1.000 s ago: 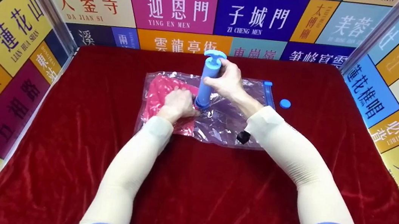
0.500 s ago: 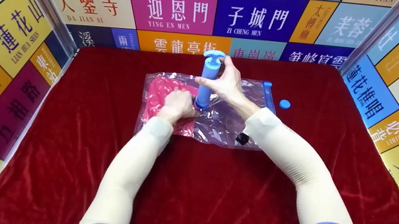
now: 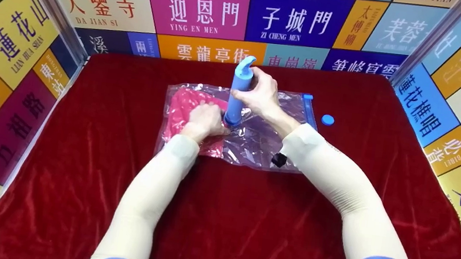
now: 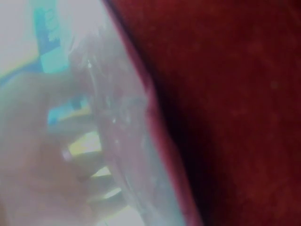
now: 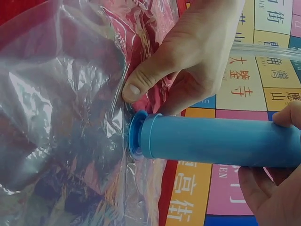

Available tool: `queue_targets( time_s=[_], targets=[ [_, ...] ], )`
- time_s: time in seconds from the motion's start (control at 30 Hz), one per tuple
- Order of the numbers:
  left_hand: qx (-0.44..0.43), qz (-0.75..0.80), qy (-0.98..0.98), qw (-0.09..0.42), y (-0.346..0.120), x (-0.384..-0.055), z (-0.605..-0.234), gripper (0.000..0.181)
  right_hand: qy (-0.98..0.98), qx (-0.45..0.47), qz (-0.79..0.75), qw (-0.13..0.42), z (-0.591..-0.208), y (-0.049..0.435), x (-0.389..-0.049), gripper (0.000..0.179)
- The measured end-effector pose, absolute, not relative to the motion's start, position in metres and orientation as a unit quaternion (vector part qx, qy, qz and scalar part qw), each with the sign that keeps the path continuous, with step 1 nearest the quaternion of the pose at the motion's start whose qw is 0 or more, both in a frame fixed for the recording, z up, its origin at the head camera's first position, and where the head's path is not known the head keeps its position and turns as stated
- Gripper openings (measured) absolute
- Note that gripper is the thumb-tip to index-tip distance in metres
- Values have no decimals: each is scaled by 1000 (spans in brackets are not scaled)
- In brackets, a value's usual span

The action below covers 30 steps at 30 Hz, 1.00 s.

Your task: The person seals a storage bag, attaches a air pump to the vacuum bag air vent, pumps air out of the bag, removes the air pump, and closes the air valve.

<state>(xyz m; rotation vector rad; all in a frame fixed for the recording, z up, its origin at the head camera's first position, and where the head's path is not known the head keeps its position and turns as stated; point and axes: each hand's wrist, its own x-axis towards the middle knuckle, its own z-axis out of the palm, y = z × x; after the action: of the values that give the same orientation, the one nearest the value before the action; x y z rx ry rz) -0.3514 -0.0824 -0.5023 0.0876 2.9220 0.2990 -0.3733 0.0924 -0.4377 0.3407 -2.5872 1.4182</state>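
A clear plastic vacuum bag (image 3: 249,151) lies on the table with folded pink fabric (image 3: 182,106) in its left part. On it stands a blue hand pump (image 3: 236,103), almost upright, with a curved handle on top. My right hand (image 3: 263,93) grips the pump's barrel, thumb on one side and fingers on the other. Close by the pump's base, my left hand (image 3: 205,120) pinches the bag; its thumb (image 5: 136,87) shows on the film in the right wrist view. The left wrist view is hazy, with the left hand (image 4: 37,155) beside the bag's edge.
A round blue cap (image 3: 327,120) lies right of the bag. The bag's right edge carries a blue zip slider (image 3: 307,96). A black patch (image 3: 279,159) shows near the right forearm. Dark red velvet (image 3: 246,219) covers the table; printed panels (image 3: 196,11) stand around it.
The pump's handle has turned from broadside to nearly edge-on. My right hand's thumb and fingers have shifted on the barrel. The left hand has stayed in place.
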Motion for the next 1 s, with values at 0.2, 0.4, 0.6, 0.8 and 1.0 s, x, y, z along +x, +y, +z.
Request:
queue_targets(
  time_s=[0.2, 0.4, 0.6, 0.8, 1.0],
  targets=[
    [25, 103, 989, 104, -82, -352, -502, 68, -853, 123, 503, 58, -437, 91, -374, 42],
    [23, 97, 990, 103, -82, -349, -500, 69, -824, 145, 546, 28, -437, 91, -376, 52],
    [19, 84, 990, 110, -82, -354, -505, 76, -831, 126, 542, 31, -439, 95, -378, 78],
    [15, 88, 990, 113, -81, -352, -502, 74, -857, 104, 501, 69, -439, 94, -374, 79],
    [22, 94, 988, 117, -81, -354, -503, 72, -847, 117, 514, 72, -437, 93, -372, 65]
  ],
)
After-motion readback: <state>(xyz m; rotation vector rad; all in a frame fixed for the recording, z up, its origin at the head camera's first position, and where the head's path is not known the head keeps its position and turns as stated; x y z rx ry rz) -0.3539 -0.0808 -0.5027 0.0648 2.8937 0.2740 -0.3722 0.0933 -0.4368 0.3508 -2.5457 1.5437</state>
